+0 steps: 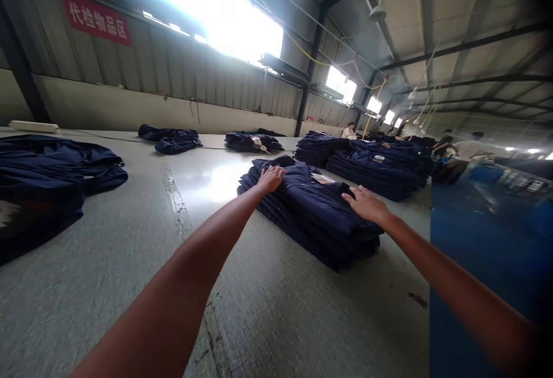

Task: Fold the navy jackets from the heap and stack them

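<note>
A stack of folded navy garments [311, 205] lies in front of me on the grey table, with a pale label showing at the collar of the top one. My left hand [272, 178] rests on the far left part of the top garment, its fingers stretched out. Over the right edge of the same stack is my right hand [366, 203], fingers apart and near or touching the cloth. Neither hand has cloth gripped in it.
Taller navy stacks [380, 165] stand behind to the right. A loose navy pile [56, 176] lies at the left, and smaller bundles [175, 138] lie along the back. The table's right edge borders a blue floor [484, 286]. Several people are farther off.
</note>
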`<state>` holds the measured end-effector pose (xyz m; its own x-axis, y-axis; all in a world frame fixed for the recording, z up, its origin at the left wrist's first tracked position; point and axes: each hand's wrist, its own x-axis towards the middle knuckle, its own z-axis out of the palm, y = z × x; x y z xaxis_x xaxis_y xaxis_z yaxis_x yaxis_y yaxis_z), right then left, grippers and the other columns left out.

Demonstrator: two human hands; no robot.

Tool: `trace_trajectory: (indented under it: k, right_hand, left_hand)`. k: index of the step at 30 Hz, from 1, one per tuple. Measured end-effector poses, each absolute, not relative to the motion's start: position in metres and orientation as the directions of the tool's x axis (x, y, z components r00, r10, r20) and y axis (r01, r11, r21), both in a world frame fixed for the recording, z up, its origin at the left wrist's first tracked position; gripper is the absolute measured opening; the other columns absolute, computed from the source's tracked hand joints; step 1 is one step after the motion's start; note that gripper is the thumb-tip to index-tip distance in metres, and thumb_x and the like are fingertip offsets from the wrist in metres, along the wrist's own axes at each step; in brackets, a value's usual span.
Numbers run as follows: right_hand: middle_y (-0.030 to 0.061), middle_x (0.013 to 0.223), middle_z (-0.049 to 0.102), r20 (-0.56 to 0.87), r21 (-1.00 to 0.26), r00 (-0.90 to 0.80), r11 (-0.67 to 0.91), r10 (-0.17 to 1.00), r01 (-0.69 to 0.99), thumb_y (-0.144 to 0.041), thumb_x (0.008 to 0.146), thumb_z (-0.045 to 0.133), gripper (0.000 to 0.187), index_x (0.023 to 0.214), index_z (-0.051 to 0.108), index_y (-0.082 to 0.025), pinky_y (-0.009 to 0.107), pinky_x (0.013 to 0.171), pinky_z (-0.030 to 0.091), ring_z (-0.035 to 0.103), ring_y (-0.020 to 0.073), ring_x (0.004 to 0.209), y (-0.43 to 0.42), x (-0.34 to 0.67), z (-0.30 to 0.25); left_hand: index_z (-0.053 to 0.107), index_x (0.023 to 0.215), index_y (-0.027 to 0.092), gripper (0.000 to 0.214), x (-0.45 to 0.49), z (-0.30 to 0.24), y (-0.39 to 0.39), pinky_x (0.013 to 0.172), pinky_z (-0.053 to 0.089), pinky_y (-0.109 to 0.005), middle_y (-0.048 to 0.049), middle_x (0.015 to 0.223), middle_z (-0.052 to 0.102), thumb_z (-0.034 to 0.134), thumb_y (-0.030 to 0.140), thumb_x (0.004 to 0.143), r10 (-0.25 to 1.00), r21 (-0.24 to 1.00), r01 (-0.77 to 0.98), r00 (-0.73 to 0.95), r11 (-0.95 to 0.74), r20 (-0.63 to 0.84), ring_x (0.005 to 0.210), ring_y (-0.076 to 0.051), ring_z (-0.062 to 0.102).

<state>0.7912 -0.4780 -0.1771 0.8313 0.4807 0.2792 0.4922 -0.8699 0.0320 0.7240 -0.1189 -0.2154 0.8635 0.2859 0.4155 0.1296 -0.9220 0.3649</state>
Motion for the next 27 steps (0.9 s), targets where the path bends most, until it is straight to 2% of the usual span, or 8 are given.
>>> trace_trajectory:
  k: [3,6,8,13,20,23,27]
  right_hand:
    - [0.0201,0.17,0.031,0.352,0.005,0.768,-0.822,0.534,0.57,-0.061,0.106,0.032,0.07,0.158,0.046,-0.017,0.061,0.12,0.033,0.034,0.0382,0.155,-0.451,0.749,-0.158]
    - [0.0209,0.169,0.034,0.464,0.018,0.581,-0.663,0.669,0.749,-0.058,0.106,0.039,0.067,0.156,0.049,-0.014,0.055,0.124,0.031,0.034,0.0368,0.155,-0.41,0.695,-0.155]
    - [0.0212,0.168,0.036,0.488,0.015,0.466,-0.54,0.738,0.841,-0.056,0.105,0.043,0.065,0.155,0.05,-0.014,0.053,0.124,0.03,0.034,0.0364,0.155,-0.376,0.659,-0.162]
    - [0.0226,0.168,0.034,0.323,-0.071,0.326,-0.321,0.889,0.945,-0.048,0.104,0.051,0.061,0.154,0.051,-0.013,0.053,0.121,0.034,0.036,0.0382,0.153,-0.279,0.567,-0.199]
    - [0.0196,0.173,0.025,0.111,-0.202,0.125,-0.1,0.986,0.974,-0.046,0.107,0.046,0.061,0.16,0.043,-0.015,0.051,0.121,0.034,0.03,0.0362,0.157,-0.177,0.438,-0.256]
    - [0.0199,0.172,0.028,0.12,-0.235,0.043,-0.014,0.992,0.972,-0.043,0.107,0.047,0.061,0.161,0.041,-0.015,0.05,0.121,0.033,0.033,0.0353,0.156,-0.146,0.39,-0.269]
    - [0.0195,0.169,0.034,0.184,-0.25,-0.082,0.127,0.979,0.96,-0.038,0.106,0.051,0.061,0.161,0.039,-0.017,0.047,0.12,0.034,0.038,0.0328,0.153,-0.108,0.336,-0.278]
  left_hand:
    - [0.046,0.157,0.026,0.05,0.688,-0.229,-0.104,0.13,0.018,-0.054,-0.0059,0.17,0.038,0.026,0.039,0.113,0.33,0.38,0.157,0.832,-0.911,0.446,0.16,-0.026,0.024]
    - [0.047,0.156,0.024,0.05,0.624,-0.252,-0.081,0.128,0.023,-0.055,-0.0097,0.167,0.041,0.029,0.04,0.112,0.392,0.386,0.232,0.821,-0.893,0.414,0.157,-0.028,0.033]
    - [0.048,0.154,0.023,0.051,0.569,-0.267,-0.067,0.125,0.029,-0.056,-0.0118,0.165,0.045,0.028,0.04,0.111,0.44,0.38,0.298,0.816,-0.876,0.374,0.152,-0.029,0.041]
    - [0.047,0.155,0.022,0.05,0.411,-0.281,-0.052,0.124,0.034,-0.05,-0.011,0.164,0.046,0.029,0.038,0.111,0.544,0.331,0.446,0.774,-0.831,0.323,0.151,-0.025,0.043]
    - [0.046,0.154,0.021,0.051,0.182,-0.287,-0.045,0.125,0.029,-0.059,-0.0129,0.168,0.039,0.029,0.039,0.11,0.73,0.309,0.665,0.576,-0.68,0.368,0.155,-0.027,0.036]
    - [0.048,0.152,0.02,0.05,0.108,-0.298,-0.039,0.125,0.028,-0.061,-0.0136,0.167,0.041,0.036,0.038,0.107,0.772,0.275,0.742,0.483,-0.611,0.413,0.156,-0.031,0.034]
    - [0.05,0.15,0.013,0.051,0.065,-0.312,-0.04,0.126,0.035,-0.047,-0.0169,0.157,0.051,0.044,0.029,0.102,0.756,0.254,0.765,0.417,-0.591,0.504,0.151,-0.028,0.043]
